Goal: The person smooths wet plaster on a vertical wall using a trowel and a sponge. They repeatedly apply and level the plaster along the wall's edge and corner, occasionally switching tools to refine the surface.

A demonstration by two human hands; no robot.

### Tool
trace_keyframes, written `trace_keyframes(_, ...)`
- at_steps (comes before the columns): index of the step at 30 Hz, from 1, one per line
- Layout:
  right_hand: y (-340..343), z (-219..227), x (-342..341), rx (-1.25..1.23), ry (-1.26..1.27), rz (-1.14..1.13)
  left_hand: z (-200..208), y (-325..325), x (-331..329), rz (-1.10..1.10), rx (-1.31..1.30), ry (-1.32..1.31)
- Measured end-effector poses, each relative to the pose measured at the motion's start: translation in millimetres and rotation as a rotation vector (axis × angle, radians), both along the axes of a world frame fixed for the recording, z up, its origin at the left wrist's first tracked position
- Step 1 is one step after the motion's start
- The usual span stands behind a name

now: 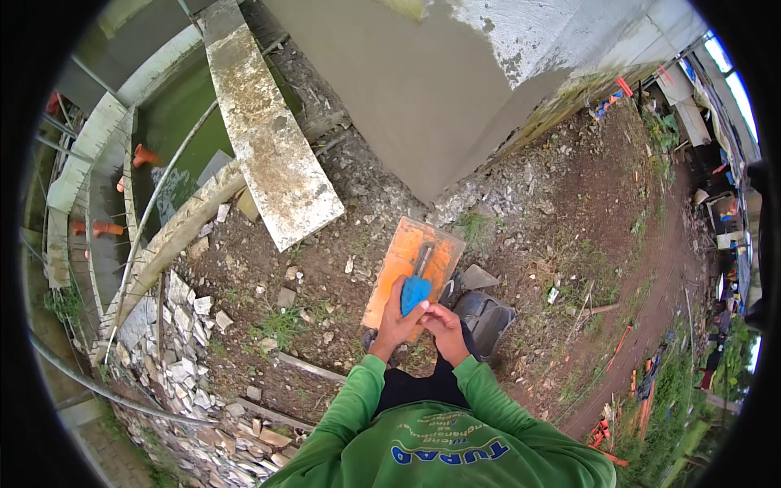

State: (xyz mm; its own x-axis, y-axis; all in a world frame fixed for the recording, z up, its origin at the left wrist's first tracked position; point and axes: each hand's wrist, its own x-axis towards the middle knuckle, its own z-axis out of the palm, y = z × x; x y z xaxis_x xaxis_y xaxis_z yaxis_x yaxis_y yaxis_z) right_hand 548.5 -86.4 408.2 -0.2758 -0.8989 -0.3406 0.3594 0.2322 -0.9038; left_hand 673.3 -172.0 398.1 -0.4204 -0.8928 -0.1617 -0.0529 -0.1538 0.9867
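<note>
A blue sponge-like lump is held in my left hand, its fingers wrapped round it. My right hand meets it from the right, fingers bent and pressed together at the lump's lower end. Just beyond both hands, an orange rectangular board, smeared with grey, lies tilted in view. A narrow grey handle-like strip runs along its middle, partly covered by the blue lump. My left hand hides part of the board's lower half, so I cannot tell what supports it.
A dark bucket-like container stands right of my hands, beside a flat stone. Ahead rises a wall with smooth grey plaster. A mortar-stained plank reaches past a green-water pit. Broken rubble lies left.
</note>
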Motion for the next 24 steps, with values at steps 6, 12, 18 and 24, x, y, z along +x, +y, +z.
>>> trace_keyframes(6, -45, 14, -35, 0.148, 0.033, -0.074, 23, -17, -2, -0.281, -0.006, -0.149)
trace_keyframes(12, -82, 4, -80, -0.006, 0.226, -0.133, 38, -37, -58, -0.318, -0.098, -0.024)
trace_keyframes(18, -158, -30, -187, -0.008, 0.463, -0.369, 62, -15, -86, -0.235, -0.153, 0.060)
trace_keyframes(24, -261, -27, -284, -0.322, 0.597, -0.390, -76, 20, 20, 0.011, 0.036, -0.243)
